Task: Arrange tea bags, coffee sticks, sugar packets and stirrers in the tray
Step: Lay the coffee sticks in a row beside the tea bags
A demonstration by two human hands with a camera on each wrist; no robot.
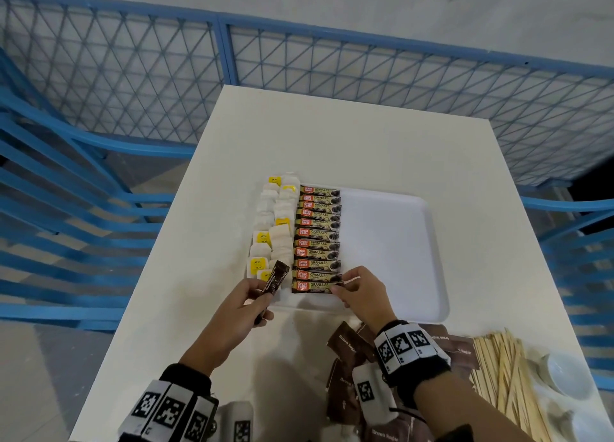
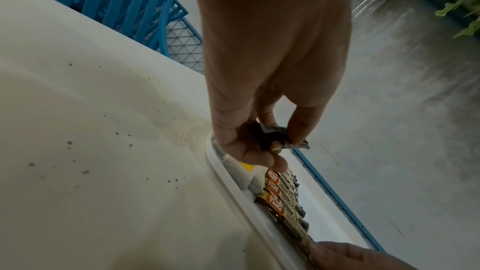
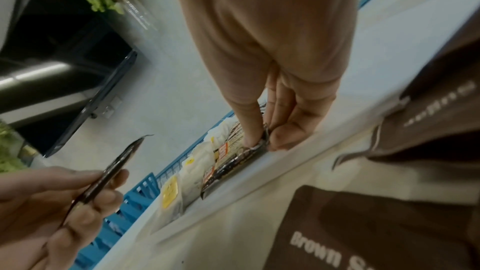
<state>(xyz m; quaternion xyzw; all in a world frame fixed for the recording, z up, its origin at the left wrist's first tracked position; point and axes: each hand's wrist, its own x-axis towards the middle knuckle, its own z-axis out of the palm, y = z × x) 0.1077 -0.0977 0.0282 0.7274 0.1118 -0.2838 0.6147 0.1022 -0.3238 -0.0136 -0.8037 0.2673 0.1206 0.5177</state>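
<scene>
The head view looks steeply down on the white tray (image 1: pixel 388 242) from above. Both wrist views sit low and close at its near rim, sharing its coffee sticks (image 2: pixel 283 196).

**A:** what's the left hand (image 1: pixel 247 303) doing?

**B:** raised, fingers curled round a dark packet (image 1: pixel 275 278). Right hand (image 1: pixel 360 290) reaches forward, palm down, fingertips (image 3: pixel 253 139) pinching the end of the nearest coffee stick (image 1: pixel 315 286).
</scene>
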